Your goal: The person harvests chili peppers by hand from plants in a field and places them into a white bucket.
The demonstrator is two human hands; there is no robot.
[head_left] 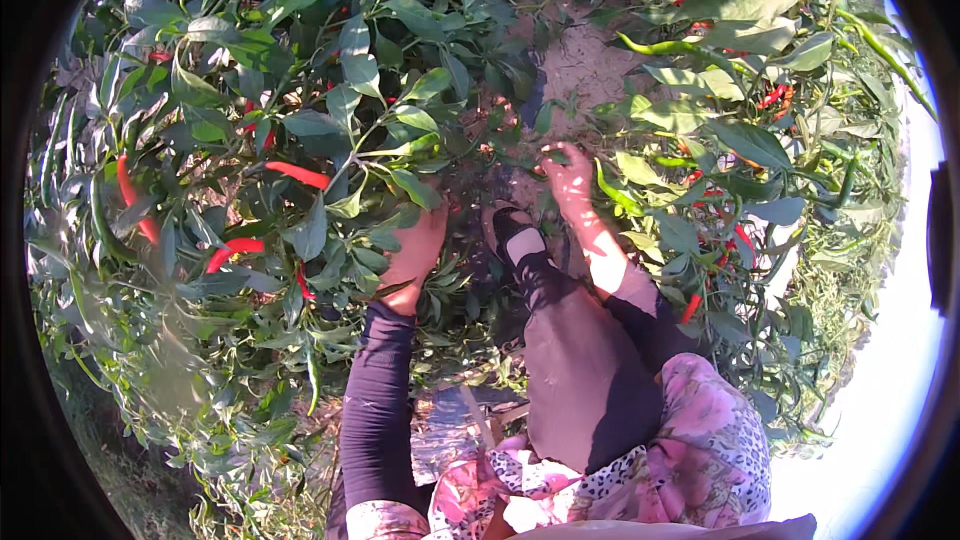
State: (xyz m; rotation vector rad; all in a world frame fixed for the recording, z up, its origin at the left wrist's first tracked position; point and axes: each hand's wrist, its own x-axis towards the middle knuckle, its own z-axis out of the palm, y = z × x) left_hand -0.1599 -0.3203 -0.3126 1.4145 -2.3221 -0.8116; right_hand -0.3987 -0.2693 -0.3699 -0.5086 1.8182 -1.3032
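Note:
My left hand [417, 253] reaches into a chili pepper plant [367, 120] on the left. Leaves cover its fingers, so what they touch is hidden. A red chili pepper [298, 175] hangs to the left of that hand, and another red chili [235, 253] lies lower among the leaves. My right hand [570, 174] is over the path between the plants, its fingers bent near some green foliage. Whether it grips anything is unclear. Just right of it hangs a light green chili pepper [616, 191].
Pepper plants with red and green chilies stand on both sides, the right row [720, 187] close to my right arm. A strip of bare soil [589, 67] runs ahead between them. My shoe [517, 232] and bent leg [589, 367] are between my arms.

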